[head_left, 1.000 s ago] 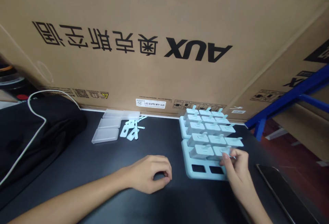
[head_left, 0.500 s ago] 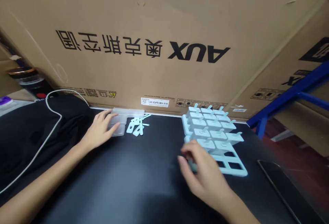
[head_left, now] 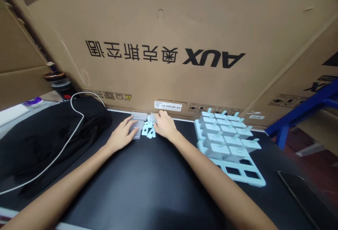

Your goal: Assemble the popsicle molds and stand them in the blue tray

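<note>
My left hand [head_left: 120, 135] rests at the left of several translucent plastic mold cups [head_left: 137, 125], its thumb and fingers apart and touching them. Beside the cups lies a small pile of pale blue popsicle sticks [head_left: 149, 130] with oblong holes. My right hand [head_left: 166, 126] reaches over the right side of this pile, fingers bent and close together; what is between its fingertips is hidden. On the right stands a pale blue popsicle mold tray [head_left: 260, 180] with filled slots holding upright lidded molds [head_left: 218, 150]; the slots at its near end are vacant.
A large cardboard box [head_left: 169, 78] walls off the back of the black table [head_left: 148, 184]. Black cloth [head_left: 52, 135] and a white cable [head_left: 76, 128] lie at left, near a dark jar [head_left: 62, 85]. A phone [head_left: 303, 194] lies at right, by a blue metal frame [head_left: 283, 131].
My right hand has moved left from the mold tray to the pile of sticks. My left hand stays at the translucent cups. The whole view has shifted somewhat.
</note>
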Tool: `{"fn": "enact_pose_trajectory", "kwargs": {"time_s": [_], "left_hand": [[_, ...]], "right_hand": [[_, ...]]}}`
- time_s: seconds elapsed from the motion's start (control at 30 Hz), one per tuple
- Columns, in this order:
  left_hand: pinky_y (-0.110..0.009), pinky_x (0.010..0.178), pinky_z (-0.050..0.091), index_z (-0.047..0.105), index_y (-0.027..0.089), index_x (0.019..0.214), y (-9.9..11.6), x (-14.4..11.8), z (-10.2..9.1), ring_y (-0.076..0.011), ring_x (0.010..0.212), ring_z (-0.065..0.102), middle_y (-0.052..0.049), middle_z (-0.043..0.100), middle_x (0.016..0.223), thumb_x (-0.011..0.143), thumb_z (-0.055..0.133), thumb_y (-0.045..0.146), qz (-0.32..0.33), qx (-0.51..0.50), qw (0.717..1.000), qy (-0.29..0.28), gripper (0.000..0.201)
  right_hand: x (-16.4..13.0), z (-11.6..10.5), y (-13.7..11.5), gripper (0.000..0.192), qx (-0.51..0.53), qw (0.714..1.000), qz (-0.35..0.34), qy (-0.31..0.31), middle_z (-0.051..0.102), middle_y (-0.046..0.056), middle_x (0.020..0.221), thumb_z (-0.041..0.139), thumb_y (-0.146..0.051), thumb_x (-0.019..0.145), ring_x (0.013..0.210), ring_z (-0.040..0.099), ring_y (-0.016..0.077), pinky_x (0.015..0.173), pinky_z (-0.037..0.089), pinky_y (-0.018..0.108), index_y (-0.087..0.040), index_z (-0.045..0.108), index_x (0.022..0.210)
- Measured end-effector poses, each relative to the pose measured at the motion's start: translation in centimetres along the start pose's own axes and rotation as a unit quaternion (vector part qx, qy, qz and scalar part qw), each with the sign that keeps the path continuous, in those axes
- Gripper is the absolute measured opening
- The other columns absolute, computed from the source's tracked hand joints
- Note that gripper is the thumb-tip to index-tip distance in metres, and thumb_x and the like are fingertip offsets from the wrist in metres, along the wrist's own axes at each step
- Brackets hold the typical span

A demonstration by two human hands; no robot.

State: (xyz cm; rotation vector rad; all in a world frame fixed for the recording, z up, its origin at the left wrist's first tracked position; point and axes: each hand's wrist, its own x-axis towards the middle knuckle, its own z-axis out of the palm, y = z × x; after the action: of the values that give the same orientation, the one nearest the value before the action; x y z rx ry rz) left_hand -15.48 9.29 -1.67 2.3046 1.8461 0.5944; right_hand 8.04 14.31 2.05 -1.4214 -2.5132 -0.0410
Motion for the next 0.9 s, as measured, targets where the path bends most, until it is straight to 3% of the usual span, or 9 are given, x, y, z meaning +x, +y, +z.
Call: {"fn": "enact_pose_trajectory", "kwargs": {"time_s": [0.3,0.47,0.6,0.7,0.9], "left_hand": [[-0.046,0.112,0.04,0.054,0.025,0.13,0.3,0.0,0.2,-0.0263,0.136,0.043,-0.007,0.044,0.149,0.1,0.032,0.051,0.034,0.044,0.998,0.033,0.045],[-0.048,0.11,0.037,0.058,0.021,0.126,1.0,-0.1,-0.3,-0.0306,0.135,0.042,-0.011,0.048,0.145,0.099,0.037,0.048,0.078,0.113,0.987,0.081,0.043],[-0.047,0.106,0.037,0.057,0.02,0.125,2.0,-0.1,-1.2,-0.0303,0.124,0.05,-0.012,0.056,0.135,0.098,0.041,0.05,0.107,0.124,0.981,0.101,0.044],[-0.044,0.105,0.037,0.057,0.022,0.125,2.7,0.9,-1.8,-0.0282,0.119,0.052,-0.01,0.061,0.129,0.098,0.041,0.053,0.139,0.106,0.983,0.064,0.044],[-0.041,0.103,0.038,0.048,0.02,0.14,3.6,5.3,-1.6,-0.0296,0.123,0.05,-0.011,0.055,0.139,0.092,0.049,0.06,0.224,0.08,0.967,-0.092,0.062]], "right_hand": [[0.9,0.0,0.8,0.034,-0.033,0.997,0.061,-0.029,0.058,0.021,0.117,0.054,-0.018,0.082,0.114,0.048,0.0311,0.088,0.047,0.041,-0.011,0.055,0.115],[0.5,-2.1,1.0,0.029,-0.037,0.996,0.075,-0.036,0.064,0.019,0.111,0.047,-0.015,0.085,0.113,0.052,0.0307,0.087,0.046,0.041,-0.01,0.055,0.112],[-2.8,-4.4,0.0,0.025,-0.006,0.996,0.082,-0.024,0.065,0.015,0.106,0.044,-0.025,0.089,0.1,0.058,0.027,0.072,0.044,0.034,-0.014,0.05,0.111],[-7.1,-5.8,-1.1,0.018,0.043,0.994,0.082,-0.051,0.066,0.008,0.092,0.047,-0.031,0.087,0.082,0.061,0.0224,0.059,0.035,0.029,-0.019,0.047,0.102],[-14.5,-6.5,-0.5,0.014,0.177,0.97,0.112,-0.127,0.056,-0.003,0.072,0.048,-0.032,0.086,0.062,0.051,0.014,0.055,0.024,0.026,-0.023,0.038,0.089]]}}
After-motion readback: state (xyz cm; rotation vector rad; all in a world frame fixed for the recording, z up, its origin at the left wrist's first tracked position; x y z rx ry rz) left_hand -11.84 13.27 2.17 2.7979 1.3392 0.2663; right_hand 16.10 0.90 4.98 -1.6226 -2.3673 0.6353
